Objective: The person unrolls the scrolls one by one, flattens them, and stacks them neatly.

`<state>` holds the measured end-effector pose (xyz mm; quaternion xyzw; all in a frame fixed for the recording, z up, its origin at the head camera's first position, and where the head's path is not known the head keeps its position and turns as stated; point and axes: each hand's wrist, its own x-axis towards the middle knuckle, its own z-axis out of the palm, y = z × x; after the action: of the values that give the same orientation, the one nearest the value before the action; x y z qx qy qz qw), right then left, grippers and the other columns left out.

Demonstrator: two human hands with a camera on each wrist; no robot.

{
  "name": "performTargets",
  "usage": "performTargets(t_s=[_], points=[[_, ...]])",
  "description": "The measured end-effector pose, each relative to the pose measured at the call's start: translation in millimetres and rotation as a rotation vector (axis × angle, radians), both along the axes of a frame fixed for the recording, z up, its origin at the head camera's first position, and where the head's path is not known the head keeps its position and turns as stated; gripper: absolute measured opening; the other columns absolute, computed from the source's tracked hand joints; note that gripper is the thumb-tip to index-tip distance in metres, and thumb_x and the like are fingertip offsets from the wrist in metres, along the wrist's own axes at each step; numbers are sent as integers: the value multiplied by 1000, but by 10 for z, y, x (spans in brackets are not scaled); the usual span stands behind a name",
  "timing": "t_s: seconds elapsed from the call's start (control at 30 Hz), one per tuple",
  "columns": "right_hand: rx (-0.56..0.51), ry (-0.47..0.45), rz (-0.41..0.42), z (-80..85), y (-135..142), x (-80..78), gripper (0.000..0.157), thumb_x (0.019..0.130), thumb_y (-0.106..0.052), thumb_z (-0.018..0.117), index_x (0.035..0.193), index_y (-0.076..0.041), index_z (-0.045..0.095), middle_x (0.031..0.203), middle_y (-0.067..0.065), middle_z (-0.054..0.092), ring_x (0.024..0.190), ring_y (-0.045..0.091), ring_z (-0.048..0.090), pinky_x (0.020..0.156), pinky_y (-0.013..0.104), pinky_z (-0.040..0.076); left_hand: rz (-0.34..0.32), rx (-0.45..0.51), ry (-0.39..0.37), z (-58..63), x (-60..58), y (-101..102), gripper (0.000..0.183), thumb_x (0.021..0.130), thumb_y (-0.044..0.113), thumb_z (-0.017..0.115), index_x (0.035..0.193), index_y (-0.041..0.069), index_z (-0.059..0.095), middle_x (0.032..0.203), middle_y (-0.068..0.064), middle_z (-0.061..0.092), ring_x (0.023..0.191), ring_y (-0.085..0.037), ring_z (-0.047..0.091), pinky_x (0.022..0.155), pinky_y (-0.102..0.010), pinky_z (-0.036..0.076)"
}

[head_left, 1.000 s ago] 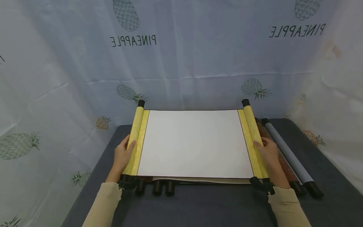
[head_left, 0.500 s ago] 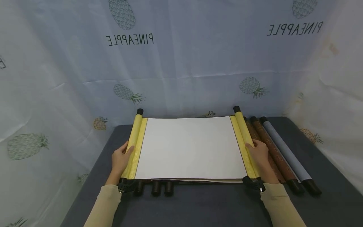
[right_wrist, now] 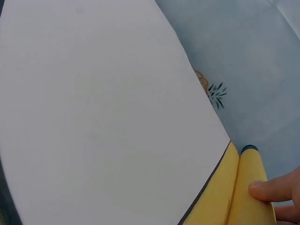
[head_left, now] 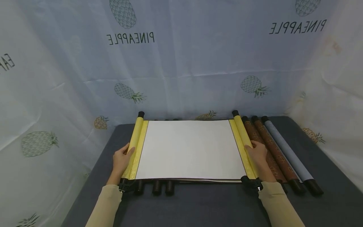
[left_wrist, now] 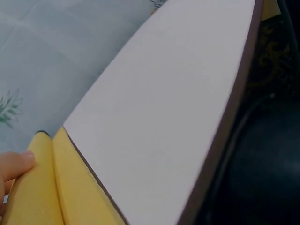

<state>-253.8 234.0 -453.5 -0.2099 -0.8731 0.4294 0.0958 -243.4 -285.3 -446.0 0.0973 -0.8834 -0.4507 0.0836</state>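
A yellow-edged scroll [head_left: 190, 151] is spread out between both hands, its blank white sheet facing up and a black-capped roll at each side. My left hand [head_left: 122, 160] grips the left yellow roll [head_left: 136, 134], thumb on top. On the other side my right hand [head_left: 258, 157] grips the right yellow roll [head_left: 241, 132] the same way. In the left wrist view the thumb [left_wrist: 18, 164] lies on the yellow roll; the right wrist view shows the other thumb [right_wrist: 269, 188] pressed on its roll. Dark rod ends [head_left: 157, 188] stick out below the sheet, their upper parts hidden under it.
To the right lie two brown patterned scrolls [head_left: 276, 150] and a grey-blue scroll [head_left: 287, 151], side by side on the dark table [head_left: 204, 205]. A pineapple-print curtain [head_left: 187, 56] hangs close behind the table and along its sides.
Both hands have lowered the open scroll toward the table. The right hand has moved left with its roll, so the sheet spans less width and more of the brown scrolls shows.
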Motion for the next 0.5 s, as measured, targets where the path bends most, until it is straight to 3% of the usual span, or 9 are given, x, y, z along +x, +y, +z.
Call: performTargets(t_s=[0.2,0.33,0.5], points=[[4,-8,-3,-19,4,-16,50,92,-15,58,133,12,49,124,35,57,99,43,62,77,45,53,-12,3,-44,-65,1,-4,59,99,30,52,147,1,35,147,-25,44,128,-39,52,92,-39,54],[-7,-29,-19,-42,-6,-26,51,91,-15,60,135,9,49,128,34,56,101,43,62,81,47,54,-18,-9,-58,-94,2,9,58,99,27,53,147,0,35,145,-27,46,126,-41,53,88,-37,56],[-25,-1,-74,-85,-12,-44,49,87,-12,63,132,6,54,126,31,59,96,39,61,78,44,53,-32,-26,-77,-128,-19,17,58,97,22,53,147,-2,34,144,-29,46,125,-42,54,92,-42,55]])
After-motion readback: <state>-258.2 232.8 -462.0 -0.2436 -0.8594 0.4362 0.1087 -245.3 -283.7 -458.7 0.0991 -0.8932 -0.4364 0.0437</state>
